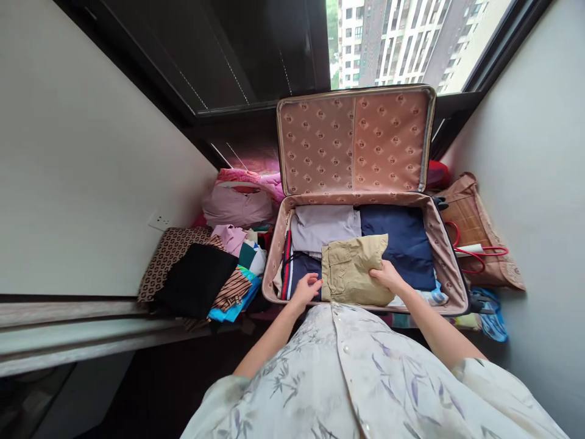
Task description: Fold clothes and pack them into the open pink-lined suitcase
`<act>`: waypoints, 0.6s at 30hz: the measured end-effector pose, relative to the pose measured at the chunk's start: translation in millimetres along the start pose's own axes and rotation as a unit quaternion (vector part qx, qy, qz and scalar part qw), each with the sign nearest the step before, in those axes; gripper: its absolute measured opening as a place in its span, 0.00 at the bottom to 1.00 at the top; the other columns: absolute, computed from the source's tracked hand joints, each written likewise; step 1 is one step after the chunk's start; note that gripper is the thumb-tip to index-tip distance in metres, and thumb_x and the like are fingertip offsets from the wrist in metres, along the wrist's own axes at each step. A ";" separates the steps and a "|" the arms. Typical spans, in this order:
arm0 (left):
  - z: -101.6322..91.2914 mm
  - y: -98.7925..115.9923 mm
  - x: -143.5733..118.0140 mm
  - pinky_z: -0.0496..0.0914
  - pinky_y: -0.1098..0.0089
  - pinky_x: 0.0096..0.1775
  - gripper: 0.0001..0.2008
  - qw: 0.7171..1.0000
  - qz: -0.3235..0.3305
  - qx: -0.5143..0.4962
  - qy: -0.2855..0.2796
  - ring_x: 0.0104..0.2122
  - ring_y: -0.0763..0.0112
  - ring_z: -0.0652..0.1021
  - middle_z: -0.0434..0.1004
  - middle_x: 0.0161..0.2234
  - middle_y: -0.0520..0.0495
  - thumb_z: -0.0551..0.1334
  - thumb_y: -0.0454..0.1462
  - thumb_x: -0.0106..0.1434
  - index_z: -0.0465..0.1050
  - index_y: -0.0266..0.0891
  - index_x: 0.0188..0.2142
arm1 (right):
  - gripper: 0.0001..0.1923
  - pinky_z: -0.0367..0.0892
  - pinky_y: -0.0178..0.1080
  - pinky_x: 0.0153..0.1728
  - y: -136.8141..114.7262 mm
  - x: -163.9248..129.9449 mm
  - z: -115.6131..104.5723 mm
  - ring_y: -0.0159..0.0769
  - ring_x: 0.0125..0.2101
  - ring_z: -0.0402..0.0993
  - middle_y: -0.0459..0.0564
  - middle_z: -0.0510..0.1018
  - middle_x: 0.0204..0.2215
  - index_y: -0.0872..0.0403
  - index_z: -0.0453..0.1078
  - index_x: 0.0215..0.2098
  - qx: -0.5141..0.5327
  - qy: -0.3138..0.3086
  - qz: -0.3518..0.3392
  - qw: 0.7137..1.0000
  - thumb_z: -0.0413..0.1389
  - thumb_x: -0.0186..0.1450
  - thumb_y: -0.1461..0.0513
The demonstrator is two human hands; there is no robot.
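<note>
A person in a pale button-front shirt (315,372) with a leafy print works at the lower center of the frame, left hand (307,289) loosely spread, its fingers curved by the left edge of a folded khaki garment (354,265); whether they touch cannot be told. The right hand (387,277) pinches the right edge between thumb and fingers. Matte, lightly creased and roughly rectangular, with a stitched flap pocket, the garment sits between the hands over the near half of an open suitcase (445,265). At left, limp black cloth (201,277) tops a striped fabric (231,289). Beyond the khaki lie a broad, rumpled navy garment (397,244) and a smooth gray one (324,225). The upright lid (388,146), lined in patterned pink fabric, stands before a window showing a high-rise building (402,42), upper right.
</note>
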State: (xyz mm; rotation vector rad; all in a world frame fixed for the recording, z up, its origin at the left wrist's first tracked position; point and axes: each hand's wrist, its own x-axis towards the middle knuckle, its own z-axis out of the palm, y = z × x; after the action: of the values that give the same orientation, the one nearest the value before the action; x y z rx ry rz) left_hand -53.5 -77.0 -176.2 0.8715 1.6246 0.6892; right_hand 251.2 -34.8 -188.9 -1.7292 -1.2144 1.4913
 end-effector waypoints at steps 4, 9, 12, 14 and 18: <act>28.0 13.5 18.9 0.70 0.52 0.58 0.32 0.995 -0.071 -0.074 -0.006 0.58 0.51 0.76 0.78 0.55 0.30 0.74 0.50 0.58 0.73 0.37 0.57 | 0.11 0.67 0.35 0.29 -42.7 -17.6 0.3 0.35 0.24 0.71 0.42 0.76 0.22 0.54 0.73 0.29 0.116 -0.096 -0.050 0.987 0.63 0.48 0.58; 7.9 54.8 42.7 0.72 0.50 0.56 0.28 0.979 -0.060 -0.176 -0.080 0.57 0.52 0.78 0.80 0.54 0.35 0.60 0.57 0.68 0.74 0.38 0.55 | 0.19 0.72 0.40 0.35 -101.7 -0.7 1.1 0.37 0.29 0.76 0.45 0.81 0.28 0.53 0.75 0.32 0.260 -0.142 -0.084 0.951 0.71 0.46 0.55; -26.0 89.2 66.1 0.74 0.55 0.55 0.25 0.977 0.041 -0.208 -0.029 0.53 0.55 0.80 0.81 0.51 0.37 0.66 0.51 0.64 0.74 0.37 0.53 | 0.23 0.73 0.42 0.40 -124.8 43.7 7.4 0.41 0.35 0.78 0.48 0.83 0.34 0.53 0.76 0.38 0.250 -0.090 -0.123 0.956 0.72 0.48 0.52; -50.1 105.5 83.8 0.75 0.57 0.52 0.24 0.983 0.067 -0.162 0.051 0.48 0.58 0.82 0.83 0.47 0.38 0.69 0.47 0.62 0.74 0.36 0.53 | 0.26 0.73 0.43 0.43 -132.5 77.4 14.4 0.41 0.40 0.77 0.50 0.83 0.36 0.55 0.75 0.44 0.170 -0.030 -0.131 0.976 0.70 0.52 0.50; -74.7 101.1 104.4 0.75 0.60 0.51 0.19 0.976 0.028 0.037 0.214 0.46 0.60 0.81 0.81 0.44 0.37 0.67 0.38 0.63 0.73 0.34 0.52 | 0.31 0.71 0.43 0.47 -122.0 120.5 17.0 0.42 0.47 0.74 0.56 0.81 0.45 0.61 0.70 0.55 0.058 0.049 -0.095 0.993 0.65 0.59 0.51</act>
State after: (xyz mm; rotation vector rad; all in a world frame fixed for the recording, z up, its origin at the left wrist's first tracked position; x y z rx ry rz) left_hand -119.8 66.5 -135.1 0.8647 2.0254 0.9052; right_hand 198.4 123.2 -144.9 -1.5452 -1.1823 1.3222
